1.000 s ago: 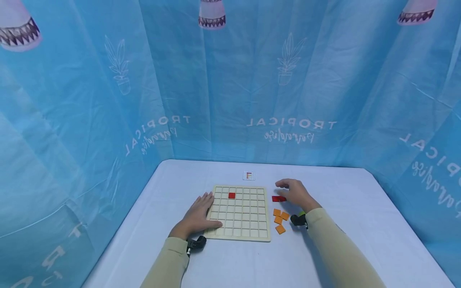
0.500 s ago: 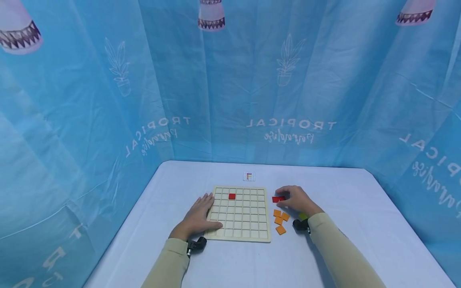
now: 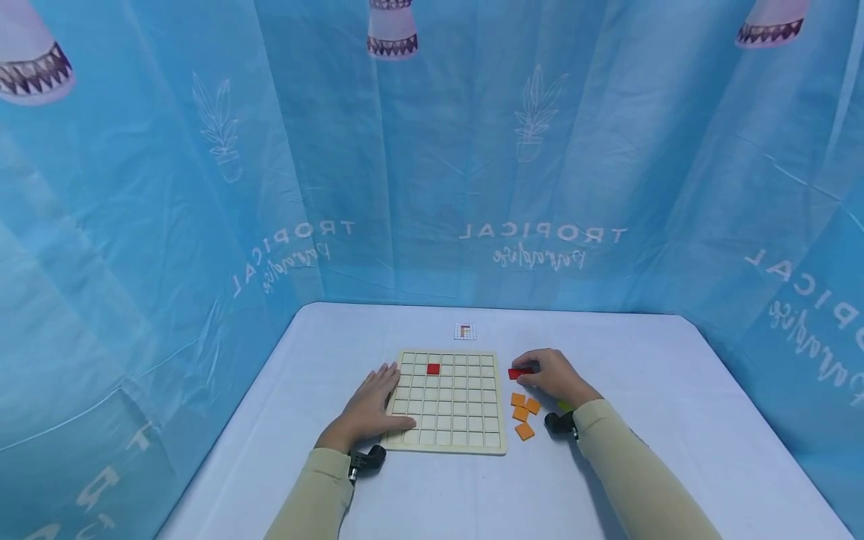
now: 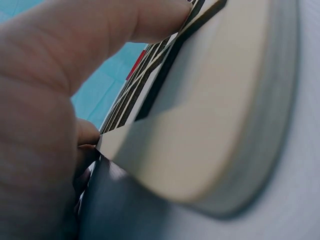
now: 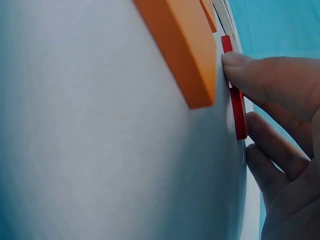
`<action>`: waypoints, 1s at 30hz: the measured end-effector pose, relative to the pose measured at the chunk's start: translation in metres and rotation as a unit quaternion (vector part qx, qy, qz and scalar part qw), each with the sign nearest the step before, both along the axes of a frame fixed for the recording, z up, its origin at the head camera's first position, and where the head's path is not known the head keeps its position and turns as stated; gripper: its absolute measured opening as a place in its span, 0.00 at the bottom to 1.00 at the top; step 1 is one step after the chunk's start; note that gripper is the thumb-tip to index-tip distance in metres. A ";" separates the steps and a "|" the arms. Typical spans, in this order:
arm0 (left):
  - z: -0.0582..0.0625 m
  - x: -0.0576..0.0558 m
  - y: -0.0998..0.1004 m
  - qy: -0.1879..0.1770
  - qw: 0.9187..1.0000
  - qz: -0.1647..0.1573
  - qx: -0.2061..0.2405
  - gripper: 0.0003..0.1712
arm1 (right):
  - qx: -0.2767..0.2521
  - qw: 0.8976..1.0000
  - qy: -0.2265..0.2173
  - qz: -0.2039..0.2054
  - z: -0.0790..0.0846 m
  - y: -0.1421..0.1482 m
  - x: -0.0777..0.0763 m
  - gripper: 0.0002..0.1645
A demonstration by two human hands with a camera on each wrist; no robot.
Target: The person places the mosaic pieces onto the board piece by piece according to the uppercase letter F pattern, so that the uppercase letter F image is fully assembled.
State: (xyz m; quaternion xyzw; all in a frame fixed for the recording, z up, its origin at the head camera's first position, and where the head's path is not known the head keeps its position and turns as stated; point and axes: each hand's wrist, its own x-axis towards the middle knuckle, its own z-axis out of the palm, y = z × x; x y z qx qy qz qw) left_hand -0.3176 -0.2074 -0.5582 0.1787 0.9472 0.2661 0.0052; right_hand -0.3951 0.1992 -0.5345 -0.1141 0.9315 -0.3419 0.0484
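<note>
My left hand lies spread along the left side of a pale wooden grid board, thumb over its near-left part. One red square tile sits in a cell of the second row from the top. Right of the board, my right hand has thumb and forefinger at red tiles on the table. The right wrist view has two end to end, one nearer and one farther; the thumb presses the farther one's side, with the forefinger partly hidden behind in a pinch.
Several orange square tiles lie between the board and my right wrist. A yellow-green piece shows partly under that wrist. Beyond the board lies a small printed grid card. Blue curtains surround the white table.
My right hand has come down onto the red tiles, its thumb and forefinger closing around one. The left hand stays on the board.
</note>
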 end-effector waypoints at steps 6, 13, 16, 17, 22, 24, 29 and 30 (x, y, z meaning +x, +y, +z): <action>-0.001 -0.001 0.000 0.002 1.000 0.003 -0.006 0.70 | -0.002 1.000 0.010 -0.003 -0.001 -0.001 0.000 0.16; 0.002 0.001 0.001 -0.007 1.000 0.005 -0.005 0.70 | -0.002 1.000 0.001 -0.002 0.001 -0.004 -0.001 0.15; 0.003 0.001 0.002 -0.009 1.000 0.003 0.001 0.70 | -0.004 1.000 -0.005 -0.008 0.004 -0.004 -0.001 0.15; 0.003 0.001 0.003 -0.009 1.000 0.002 0.003 0.70 | -0.004 1.000 -0.006 -0.010 0.005 -0.004 0.000 0.15; 0.001 0.001 0.003 -0.006 1.000 0.004 0.006 0.70 | -0.002 1.000 -0.013 -0.010 0.007 -0.003 -0.002 0.15; 0.000 0.000 0.003 -0.007 1.000 0.005 0.006 0.70 | -0.003 1.000 -0.014 -0.011 0.007 -0.003 -0.003 0.15; 0.000 0.000 0.002 -0.010 1.000 0.006 0.003 0.71 | -0.005 1.000 -0.015 -0.019 0.009 -0.003 -0.003 0.15; 0.000 0.000 0.002 -0.010 1.000 0.007 0.002 0.71 | -0.004 1.000 -0.015 -0.018 0.009 -0.003 -0.003 0.15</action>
